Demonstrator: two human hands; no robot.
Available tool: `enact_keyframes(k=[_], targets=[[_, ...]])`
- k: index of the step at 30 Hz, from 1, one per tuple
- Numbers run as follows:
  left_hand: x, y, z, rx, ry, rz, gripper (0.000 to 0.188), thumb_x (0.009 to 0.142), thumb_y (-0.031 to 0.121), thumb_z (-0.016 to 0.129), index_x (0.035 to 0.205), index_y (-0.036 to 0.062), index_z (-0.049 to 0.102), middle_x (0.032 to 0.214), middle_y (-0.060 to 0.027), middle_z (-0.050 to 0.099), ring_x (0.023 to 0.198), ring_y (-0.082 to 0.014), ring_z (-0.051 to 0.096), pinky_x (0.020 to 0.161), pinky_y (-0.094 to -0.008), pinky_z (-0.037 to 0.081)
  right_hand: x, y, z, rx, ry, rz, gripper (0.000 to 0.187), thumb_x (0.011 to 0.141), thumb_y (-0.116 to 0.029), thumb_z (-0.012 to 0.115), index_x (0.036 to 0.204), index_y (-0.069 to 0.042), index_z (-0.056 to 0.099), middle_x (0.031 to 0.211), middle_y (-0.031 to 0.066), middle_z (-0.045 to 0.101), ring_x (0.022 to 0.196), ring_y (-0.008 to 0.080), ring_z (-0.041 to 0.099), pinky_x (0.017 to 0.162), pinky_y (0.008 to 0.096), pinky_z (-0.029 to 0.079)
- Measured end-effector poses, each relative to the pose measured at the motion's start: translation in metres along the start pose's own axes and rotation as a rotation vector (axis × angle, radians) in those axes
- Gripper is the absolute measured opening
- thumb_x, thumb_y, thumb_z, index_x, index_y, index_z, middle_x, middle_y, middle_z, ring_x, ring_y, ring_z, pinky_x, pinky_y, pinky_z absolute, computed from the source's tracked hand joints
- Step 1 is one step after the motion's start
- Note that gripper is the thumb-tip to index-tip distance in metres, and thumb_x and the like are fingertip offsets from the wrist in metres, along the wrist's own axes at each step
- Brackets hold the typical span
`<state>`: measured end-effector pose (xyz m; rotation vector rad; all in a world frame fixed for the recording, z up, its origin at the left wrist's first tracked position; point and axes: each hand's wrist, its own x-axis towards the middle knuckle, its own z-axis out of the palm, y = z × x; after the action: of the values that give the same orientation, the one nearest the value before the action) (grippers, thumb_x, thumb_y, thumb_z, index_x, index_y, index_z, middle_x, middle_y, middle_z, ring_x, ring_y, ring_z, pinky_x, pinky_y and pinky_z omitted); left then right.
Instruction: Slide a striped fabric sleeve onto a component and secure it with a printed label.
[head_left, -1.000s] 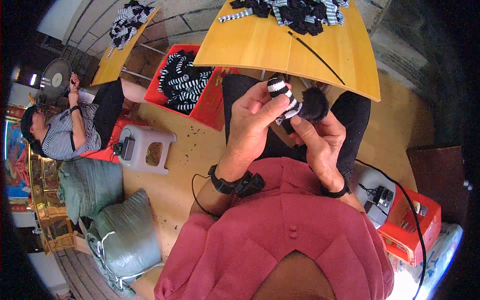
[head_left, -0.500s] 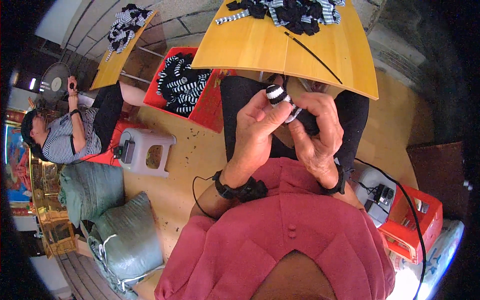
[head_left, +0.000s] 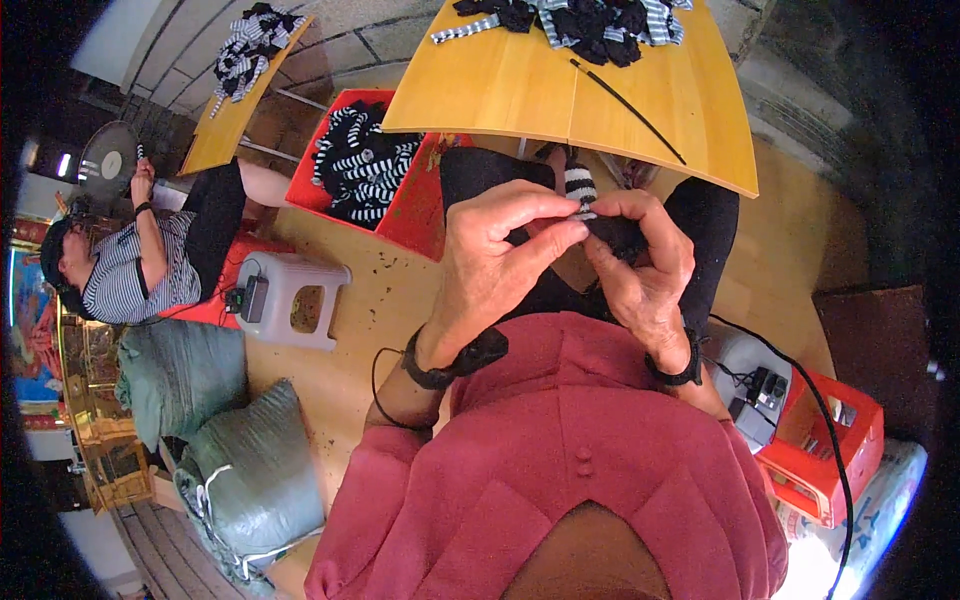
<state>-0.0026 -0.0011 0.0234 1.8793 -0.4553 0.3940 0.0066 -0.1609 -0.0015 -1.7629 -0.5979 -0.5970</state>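
A small black-and-white striped knitted piece (head_left: pixel 580 184) sticks out from my fingertips toward the table's near edge, above my lap. My left hand (head_left: pixel 498 258) pinches its near end between thumb and index finger. From the other side my right hand (head_left: pixel 648 255) grips the same end, thumb and forefinger pressed together. The bit between the fingertips is mostly hidden. Beyond my hands, a thin black rod (head_left: pixel 628 111) lies on the yellow wooden table (head_left: pixel 480 95). At the table's far side is a heap of black and striped knitted pieces (head_left: pixel 600 28).
Left of my knees stands a red crate (head_left: pixel 412 215) filled with striped knitted pieces. A co-worker (head_left: pixel 150 255) sits farther left by a grey stool (head_left: pixel 290 300) and another table (head_left: pixel 225 125). Stuffed sacks (head_left: pixel 255 490) lie lower left. A black cable (head_left: pixel 815 400) runs past a red stool (head_left: pixel 830 450).
The striped piece's rounded tip, earlier above my left thumb, now extends away from my fingers, showing more stripes. My left hand has shifted slightly left. The co-worker's raised hand now shows a striped piece.
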Motion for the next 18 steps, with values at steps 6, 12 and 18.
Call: enact_keyframes(k=[6, 12, 18], targets=[[-0.005, 0.003, 0.010, 0.100, 0.074, 0.034, 0.011, 0.075, -0.002, 0.064, 0.085, -0.0017, 0.061, 0.074, -0.0080, 0.062, 0.066, -0.0130, 0.060, 0.059, -0.0246, 0.047, -0.002, 0.003, -0.003, 0.075, -0.024, 0.106, 0.030, 0.066, 0.003, 0.069, 0.093, -0.001, 0.058, 0.086, 0.0122, 0.062, 0.078, 0.0233, 0.062, 0.070, 0.0299, 0.048], [-0.013, 0.008, 0.014, 0.005, 0.099, 0.092, 0.011, 0.071, -0.004, 0.059, 0.081, 0.0012, 0.056, 0.072, -0.0076, 0.058, 0.059, -0.0167, 0.056, 0.054, -0.0261, 0.045, -0.002, -0.001, -0.003, 0.099, -0.021, 0.145, 0.030, 0.068, 0.003, 0.068, 0.095, -0.002, 0.058, 0.088, 0.0093, 0.062, 0.079, 0.0174, 0.061, 0.070, 0.0275, 0.048], [-0.011, 0.012, 0.015, 0.090, 0.068, 0.289, 0.012, 0.071, -0.005, 0.057, 0.080, 0.0021, 0.056, 0.072, -0.0089, 0.056, 0.061, -0.0237, 0.054, 0.056, -0.0305, 0.044, 0.002, 0.003, -0.009, 0.328, -0.077, 0.333, 0.030, 0.066, 0.004, 0.067, 0.093, -0.003, 0.056, 0.080, 0.0071, 0.060, 0.071, 0.0136, 0.057, 0.065, 0.0257, 0.047]])
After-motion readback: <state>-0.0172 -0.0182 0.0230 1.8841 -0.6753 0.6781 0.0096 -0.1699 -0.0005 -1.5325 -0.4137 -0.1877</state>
